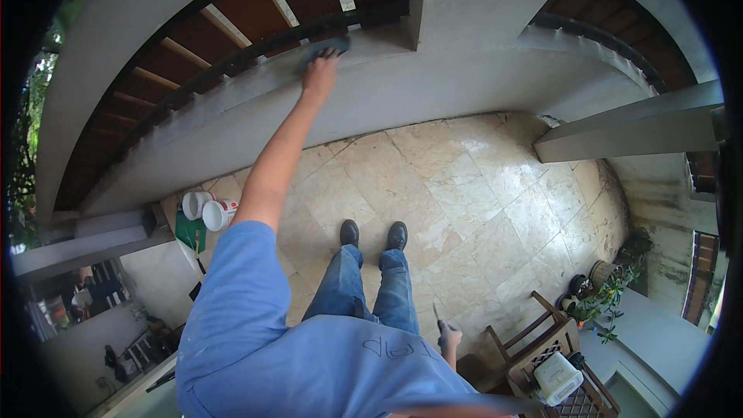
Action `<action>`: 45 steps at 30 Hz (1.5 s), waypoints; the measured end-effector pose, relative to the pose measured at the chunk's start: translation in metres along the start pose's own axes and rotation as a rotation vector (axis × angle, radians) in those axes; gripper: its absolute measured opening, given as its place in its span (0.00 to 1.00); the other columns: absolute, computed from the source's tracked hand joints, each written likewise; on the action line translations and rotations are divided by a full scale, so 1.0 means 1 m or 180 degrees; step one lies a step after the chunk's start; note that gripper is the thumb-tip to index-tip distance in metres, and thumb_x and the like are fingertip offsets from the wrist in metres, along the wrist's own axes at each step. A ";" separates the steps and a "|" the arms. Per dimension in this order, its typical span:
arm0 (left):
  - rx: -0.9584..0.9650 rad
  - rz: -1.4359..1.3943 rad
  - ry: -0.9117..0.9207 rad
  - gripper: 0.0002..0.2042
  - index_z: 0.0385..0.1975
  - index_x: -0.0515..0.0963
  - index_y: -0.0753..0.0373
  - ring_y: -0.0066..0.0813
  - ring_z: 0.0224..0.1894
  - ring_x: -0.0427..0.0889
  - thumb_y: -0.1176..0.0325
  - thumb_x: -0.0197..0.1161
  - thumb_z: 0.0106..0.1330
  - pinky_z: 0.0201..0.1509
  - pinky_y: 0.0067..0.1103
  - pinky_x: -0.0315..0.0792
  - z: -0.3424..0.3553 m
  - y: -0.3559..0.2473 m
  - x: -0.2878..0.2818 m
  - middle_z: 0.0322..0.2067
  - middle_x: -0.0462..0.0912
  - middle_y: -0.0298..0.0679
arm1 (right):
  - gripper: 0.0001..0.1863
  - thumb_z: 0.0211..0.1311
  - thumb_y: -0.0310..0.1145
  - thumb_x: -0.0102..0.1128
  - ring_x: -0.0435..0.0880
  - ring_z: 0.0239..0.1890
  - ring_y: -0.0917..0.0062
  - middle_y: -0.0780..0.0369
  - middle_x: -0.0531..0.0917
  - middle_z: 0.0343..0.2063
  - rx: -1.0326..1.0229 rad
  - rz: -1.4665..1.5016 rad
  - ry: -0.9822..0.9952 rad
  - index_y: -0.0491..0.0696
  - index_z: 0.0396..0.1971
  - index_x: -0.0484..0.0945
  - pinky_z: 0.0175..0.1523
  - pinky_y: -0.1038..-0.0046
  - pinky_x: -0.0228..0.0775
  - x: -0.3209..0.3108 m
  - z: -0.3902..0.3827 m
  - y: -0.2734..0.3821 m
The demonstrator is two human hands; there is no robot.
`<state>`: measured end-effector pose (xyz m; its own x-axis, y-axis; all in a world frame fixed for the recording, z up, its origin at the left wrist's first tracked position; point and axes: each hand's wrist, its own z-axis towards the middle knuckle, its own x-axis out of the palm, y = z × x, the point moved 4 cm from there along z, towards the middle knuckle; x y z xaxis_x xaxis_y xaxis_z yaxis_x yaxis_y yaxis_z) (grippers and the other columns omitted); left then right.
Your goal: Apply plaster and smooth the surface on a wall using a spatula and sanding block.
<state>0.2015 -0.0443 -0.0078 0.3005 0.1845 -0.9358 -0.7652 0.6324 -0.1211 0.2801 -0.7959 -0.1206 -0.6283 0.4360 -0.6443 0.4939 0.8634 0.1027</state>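
Left hand and pad at the ledge, viewed from above; I take the ledge (379, 40) beneath the brown slatted window (251, 11) as landmark. I see the wearer's left arm stretched out to it. The left hand (319, 73) is bent over a dark, flat pad (338, 46), its fingers closed upon the pad rather than spread. The pad lies at the ledge, close to the window's dark lower frame; from my station I cannot tell how firmly it is pressed there.

Well apart from the ledge, on the wearer's own side, the right hand (450, 335) appears closed around a thin tool (436, 312), whose narrow end points toward the ledge. The separate fingers are too small for me to resolve.

Below the ledge I note a pale wall (371, 93) and, at its foot, a floor of stone tiles (433, 178). Two dark shoes (397, 235) stand on these tiles with toes toward the ledge. Below and left of the ledge are two white buckets (220, 217), side by side. Farthest from the ledge, to the right, I find wooden furniture (534, 333) bearing a white container (558, 378), with a potted plant (611, 294) near it.
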 end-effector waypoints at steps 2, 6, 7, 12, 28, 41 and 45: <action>0.0054 0.0172 -0.0089 0.13 0.44 0.74 0.57 0.44 0.47 0.74 0.66 0.47 0.62 0.50 0.32 0.70 -0.021 0.045 -0.007 0.47 0.74 0.44 | 0.22 0.44 0.43 0.68 0.66 0.08 0.81 0.63 0.73 0.11 0.0040 0.0468 0.0240 0.39 0.33 0.79 0.13 0.78 0.58 0.010 0.026 0.025; -0.0655 0.0043 0.0777 0.16 0.47 0.72 0.59 0.44 0.46 0.75 0.61 0.47 0.63 0.48 0.32 0.71 -0.003 0.008 -0.053 0.47 0.74 0.45 | 0.18 0.49 0.42 0.65 0.57 0.06 0.88 0.71 0.64 0.07 -0.0692 0.1092 0.0523 0.41 0.32 0.80 0.11 0.82 0.47 0.021 0.007 0.114; -0.0810 0.0215 0.1019 0.18 0.49 0.70 0.59 0.44 0.46 0.75 0.58 0.46 0.63 0.47 0.32 0.71 0.006 -0.018 -0.066 0.46 0.74 0.45 | 0.18 0.49 0.42 0.65 0.57 0.06 0.88 0.71 0.64 0.07 -0.0692 0.1091 0.0535 0.41 0.32 0.80 0.11 0.82 0.47 0.025 -0.002 0.128; 0.0848 0.0148 -0.0033 0.24 0.53 0.67 0.60 0.46 0.52 0.69 0.49 0.44 0.63 0.54 0.40 0.63 0.029 -0.077 0.008 0.51 0.71 0.41 | 0.20 0.48 0.43 0.66 0.58 0.06 0.89 0.73 0.64 0.08 -0.1414 0.0697 0.0935 0.41 0.33 0.80 0.11 0.82 0.47 0.060 -0.027 0.149; 0.0201 0.0426 0.0083 0.24 0.53 0.67 0.56 0.41 0.59 0.60 0.49 0.43 0.63 0.57 0.39 0.60 0.020 -0.078 0.013 0.55 0.67 0.34 | 0.17 0.59 0.39 0.53 0.57 0.07 0.88 0.68 0.73 0.19 -0.0490 0.1927 0.1698 0.48 0.46 0.73 0.11 0.84 0.47 0.031 -0.017 0.137; 0.0297 -0.1116 0.0425 0.16 0.38 0.78 0.62 0.45 0.42 0.76 0.60 0.63 0.52 0.49 0.30 0.69 0.036 -0.040 0.006 0.41 0.77 0.45 | 0.16 0.61 0.37 0.40 0.81 0.29 0.62 0.55 0.81 0.25 -0.4770 -0.1554 -0.0874 0.56 0.47 0.73 0.31 0.66 0.73 0.114 -0.237 0.597; 0.0382 -0.1173 0.0429 0.17 0.40 0.77 0.64 0.44 0.47 0.73 0.62 0.64 0.52 0.52 0.28 0.67 0.034 -0.033 0.005 0.47 0.73 0.45 | 0.18 0.57 0.32 0.41 0.81 0.32 0.62 0.54 0.81 0.28 -0.4705 -0.1912 -0.0988 0.60 0.47 0.73 0.35 0.64 0.74 0.131 -0.239 0.617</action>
<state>0.2476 -0.0387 0.0031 0.4588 -0.1659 -0.8729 -0.5460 0.7224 -0.4243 0.3589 -0.1456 0.0391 -0.2778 0.0577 -0.9589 -0.8559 0.4384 0.2744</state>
